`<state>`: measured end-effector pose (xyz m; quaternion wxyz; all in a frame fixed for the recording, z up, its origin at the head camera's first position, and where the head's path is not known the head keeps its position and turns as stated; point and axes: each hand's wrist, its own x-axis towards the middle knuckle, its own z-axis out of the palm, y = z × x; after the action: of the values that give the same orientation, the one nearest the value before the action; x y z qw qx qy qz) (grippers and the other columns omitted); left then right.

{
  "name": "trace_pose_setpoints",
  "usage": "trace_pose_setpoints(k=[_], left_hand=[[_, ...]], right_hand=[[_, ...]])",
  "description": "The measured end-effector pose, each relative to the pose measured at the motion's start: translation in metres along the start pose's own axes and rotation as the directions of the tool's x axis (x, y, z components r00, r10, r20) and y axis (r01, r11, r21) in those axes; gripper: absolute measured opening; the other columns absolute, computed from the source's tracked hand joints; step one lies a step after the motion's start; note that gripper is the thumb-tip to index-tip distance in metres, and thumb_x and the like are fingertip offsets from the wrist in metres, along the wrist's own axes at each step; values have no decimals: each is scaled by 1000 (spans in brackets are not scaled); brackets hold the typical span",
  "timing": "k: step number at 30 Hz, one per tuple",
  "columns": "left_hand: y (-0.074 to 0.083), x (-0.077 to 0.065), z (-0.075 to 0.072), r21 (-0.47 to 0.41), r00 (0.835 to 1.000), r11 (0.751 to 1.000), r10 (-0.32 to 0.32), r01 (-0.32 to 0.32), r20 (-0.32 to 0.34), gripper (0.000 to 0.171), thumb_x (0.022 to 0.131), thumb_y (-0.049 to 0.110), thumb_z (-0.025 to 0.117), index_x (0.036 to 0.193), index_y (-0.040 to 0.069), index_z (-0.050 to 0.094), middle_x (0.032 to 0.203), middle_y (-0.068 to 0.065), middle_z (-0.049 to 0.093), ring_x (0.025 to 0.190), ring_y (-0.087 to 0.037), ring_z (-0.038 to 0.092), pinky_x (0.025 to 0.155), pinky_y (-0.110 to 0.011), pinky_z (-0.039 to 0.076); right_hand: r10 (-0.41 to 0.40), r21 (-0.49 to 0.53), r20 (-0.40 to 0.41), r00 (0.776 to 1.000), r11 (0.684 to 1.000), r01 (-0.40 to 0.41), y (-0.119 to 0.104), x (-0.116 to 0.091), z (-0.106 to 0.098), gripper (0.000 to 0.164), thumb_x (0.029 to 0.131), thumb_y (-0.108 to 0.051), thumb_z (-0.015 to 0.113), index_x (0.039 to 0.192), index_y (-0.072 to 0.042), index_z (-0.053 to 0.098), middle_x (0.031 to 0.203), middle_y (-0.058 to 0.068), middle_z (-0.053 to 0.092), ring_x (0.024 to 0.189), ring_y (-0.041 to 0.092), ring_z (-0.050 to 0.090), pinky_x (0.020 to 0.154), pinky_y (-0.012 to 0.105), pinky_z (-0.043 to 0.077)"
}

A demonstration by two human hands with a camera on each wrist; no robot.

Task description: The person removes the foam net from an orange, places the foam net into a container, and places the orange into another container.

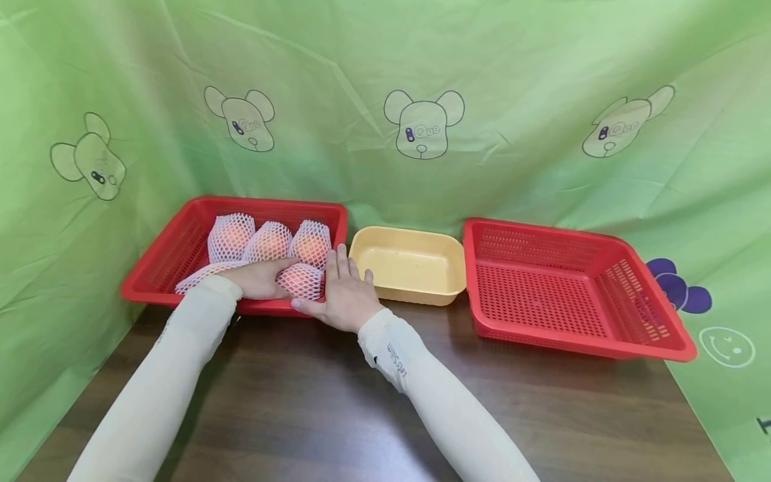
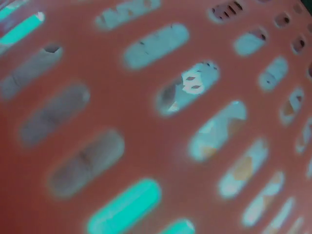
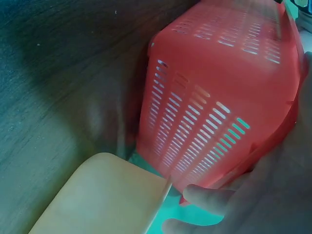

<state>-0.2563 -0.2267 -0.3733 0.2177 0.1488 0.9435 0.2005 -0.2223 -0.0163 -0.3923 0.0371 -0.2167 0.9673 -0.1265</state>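
In the head view, a red slotted basket (image 1: 150, 281) at the left holds several pinkish-orange round fruits in white foam nets. My left hand (image 1: 260, 278) reaches over its front rim. Its thumb and a finger lie around the left side of the front-right netted fruit (image 1: 301, 281). Three netted fruits stand behind, among them a middle one (image 1: 268, 242); another foam net (image 1: 207, 273) is partly covered by my left forearm. My right hand (image 1: 348, 294) rests at the basket's front-right corner with fingers extended. The right wrist view shows its fingers (image 3: 209, 197) beside the basket's rim.
A pale yellow tub (image 1: 409, 264) stands just right of the fruit basket. Farther right is a second red basket (image 1: 542, 294) with nothing in it. Green printed cloth (image 1: 337, 134) hangs behind the brown wooden table (image 1: 313, 402). Slotted red plastic (image 2: 161, 141) fills the left wrist view.
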Motion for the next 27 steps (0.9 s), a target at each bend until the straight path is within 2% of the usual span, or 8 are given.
trace_pose_setpoints(k=[7, 13, 16, 19, 23, 27], left_hand=[[3, 5, -1, 13, 999, 999, -31, 30, 12, 96, 84, 36, 78, 157, 3, 26, 156, -28, 33, 142, -44, 33, 113, -63, 23], [2, 4, 2, 21, 999, 999, -42, 42, -12, 97, 83, 41, 78, 156, 4, 25, 155, -31, 29, 141, -46, 31, 111, -66, 26], [-2, 2, 3, 18, 997, 999, -44, 45, -56, 98, 82, 42, 78, 154, 2, 25, 151, -33, 30, 135, -46, 39, 107, -65, 32], [-5, -2, 2, 4, 993, 1000, -20, 21, -120, 95, 80, 36, 79, 152, 2, 27, 143, -31, 34, 125, -44, 48, 103, -63, 38], [-7, -11, -3, -29, 972, 998, 55, -64, -226, 90, 76, 25, 83, 145, 4, 30, 136, -25, 42, 121, -40, 51, 102, -60, 39], [-7, -21, -9, -40, 935, 989, 122, -143, -333, 90, 74, 20, 87, 144, 6, 33, 133, -19, 47, 120, -37, 49, 101, -59, 40]], right_hand=[[9, -14, 9, 1000, 1000, -9, -2, 0, -1, 114, 87, -81, 46, 162, -4, 9, 169, 13, 3, 149, 34, 24, 115, 60, 24], [11, 2, 12, 1000, 1000, -11, -1, 0, 1, 114, 86, -81, 47, 162, -5, 10, 169, 13, 4, 149, 35, 25, 115, 60, 23], [10, 7, 11, 1000, 1000, -10, -2, 0, 2, 114, 86, -81, 47, 162, -5, 10, 169, 13, 5, 148, 35, 26, 115, 61, 23], [9, 1, 5, 1000, 1000, -9, -2, 0, 3, 114, 86, -82, 46, 162, -4, 10, 169, 13, 5, 148, 35, 28, 114, 61, 24], [13, -4, 3, 1000, 1000, -13, -2, 0, 2, 115, 86, -82, 45, 162, -4, 9, 169, 13, 4, 148, 33, 28, 114, 61, 24], [18, -5, 2, 1000, 1000, -18, -1, 0, -1, 115, 86, -82, 47, 162, -5, 9, 169, 13, 5, 148, 33, 28, 114, 60, 24]])
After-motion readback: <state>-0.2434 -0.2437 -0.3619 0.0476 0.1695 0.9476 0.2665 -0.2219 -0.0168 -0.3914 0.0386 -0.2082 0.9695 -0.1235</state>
